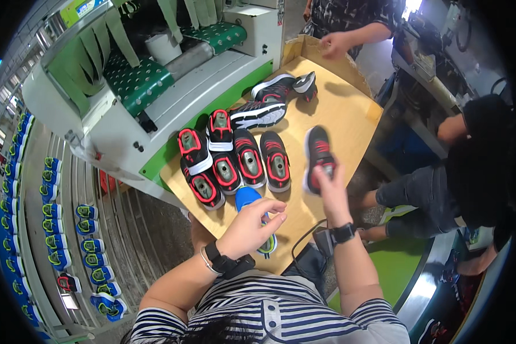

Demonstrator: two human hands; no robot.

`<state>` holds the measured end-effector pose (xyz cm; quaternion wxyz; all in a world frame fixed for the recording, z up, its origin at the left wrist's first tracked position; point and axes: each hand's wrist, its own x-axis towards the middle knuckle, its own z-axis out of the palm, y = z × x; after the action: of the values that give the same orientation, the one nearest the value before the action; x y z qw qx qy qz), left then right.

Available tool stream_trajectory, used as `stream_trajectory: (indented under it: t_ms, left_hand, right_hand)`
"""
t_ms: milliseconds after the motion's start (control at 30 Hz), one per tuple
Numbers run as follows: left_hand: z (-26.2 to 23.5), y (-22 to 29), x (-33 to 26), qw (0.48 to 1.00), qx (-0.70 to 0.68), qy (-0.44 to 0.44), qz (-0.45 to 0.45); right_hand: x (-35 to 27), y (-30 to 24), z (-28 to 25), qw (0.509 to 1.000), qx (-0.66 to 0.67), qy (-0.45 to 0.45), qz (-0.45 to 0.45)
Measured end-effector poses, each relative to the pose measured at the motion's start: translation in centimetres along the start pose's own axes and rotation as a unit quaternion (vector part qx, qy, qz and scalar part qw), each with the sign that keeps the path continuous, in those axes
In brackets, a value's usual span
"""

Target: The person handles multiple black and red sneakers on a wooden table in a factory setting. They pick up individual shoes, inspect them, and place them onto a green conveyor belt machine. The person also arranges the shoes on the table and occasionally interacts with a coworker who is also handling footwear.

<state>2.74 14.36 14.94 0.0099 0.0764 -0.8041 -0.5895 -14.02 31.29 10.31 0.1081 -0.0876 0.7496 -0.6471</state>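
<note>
My right hand (333,198) grips a black sneaker with red laces (319,150) by its heel end, over the right part of the wooden table; the shoe is slightly blurred. Below my left hand (251,225) lies a blue shoe (247,196) with a green-edged opening, partly covered by the hand. The left fingers are loosely curved, with a gap between thumb and forefinger and nothing between them. Several black sneakers with red trim (248,159) stand close together ahead of my left hand. Behind them, another black shoe (260,114) lies on its side, showing its white sole.
Beyond the table (341,109) is a machine with a green studded conveyor (137,86) and hanging strips. Racks at left carry rows of blue shoes (53,226). One person's hand (336,44) reaches over the far edge; another person (470,155) is at right. A dark cable (301,243) runs near my right wrist.
</note>
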Motion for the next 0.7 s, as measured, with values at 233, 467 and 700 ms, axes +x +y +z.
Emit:
stream_trajectory:
  t_ms: [233, 467, 700]
  left_hand:
    - [-2.0, -1.5, 1.5, 0.991, 0.117, 0.003, 0.069]
    - [-0.7, -4.0, 1.4, 0.98, 0.159, -0.107, 0.057]
    - [-1.9, -4.4, 1.2, 0.988, 0.08, -0.123, 0.05]
  right_hand:
    - [6.9, 1.4, 1.0, 0.931, -0.262, 0.006, -0.256]
    - [20.4, -4.1, 10.1, 0.824, -0.453, -0.182, -0.287]
    - [22.3, -4.3, 9.4, 0.811, -0.445, -0.218, -0.311]
